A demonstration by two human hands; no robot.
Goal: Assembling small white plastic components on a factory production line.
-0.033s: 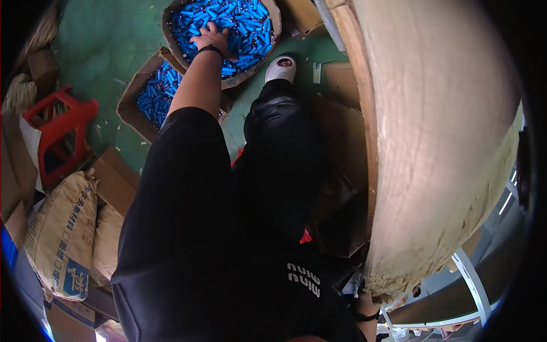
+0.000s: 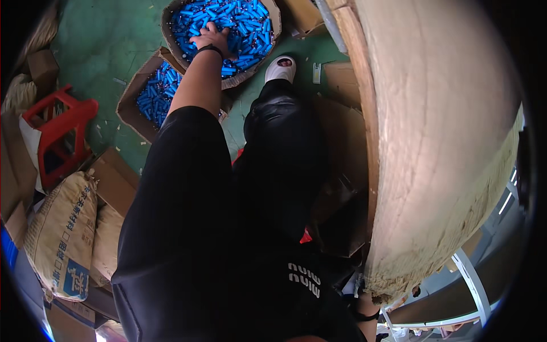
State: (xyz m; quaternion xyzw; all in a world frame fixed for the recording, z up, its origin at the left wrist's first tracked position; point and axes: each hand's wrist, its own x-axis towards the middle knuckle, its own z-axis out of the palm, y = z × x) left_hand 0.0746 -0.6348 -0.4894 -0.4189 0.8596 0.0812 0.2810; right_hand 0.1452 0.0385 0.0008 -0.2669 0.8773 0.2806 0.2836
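At the top, a cardboard box (image 2: 166,28) is filled with small blue cylinders (image 2: 250,27) that have pale and dark bits among them. My left hand (image 2: 211,40) reaches down onto these pieces, fingers spread and slightly bent, a dark band round its wrist. Its fingertips touch or sink in among the cylinders; I see nothing clearly gripped. Beside it, a second carton (image 2: 128,108) holds more of the same blue pieces (image 2: 156,94), partly covered by my left forearm. Of my right arm only a bit near the wrist shows at lower right, under the wooden board; the hand is hidden.
A pale wooden board (image 2: 439,131) rises along the right side, close to my body. To the left lie a red plastic stool (image 2: 68,117), a printed brown sack (image 2: 65,233) and cartons (image 2: 114,176). Small scraps dot the green floor (image 2: 114,40). My white shoe (image 2: 280,69) stands by the box.
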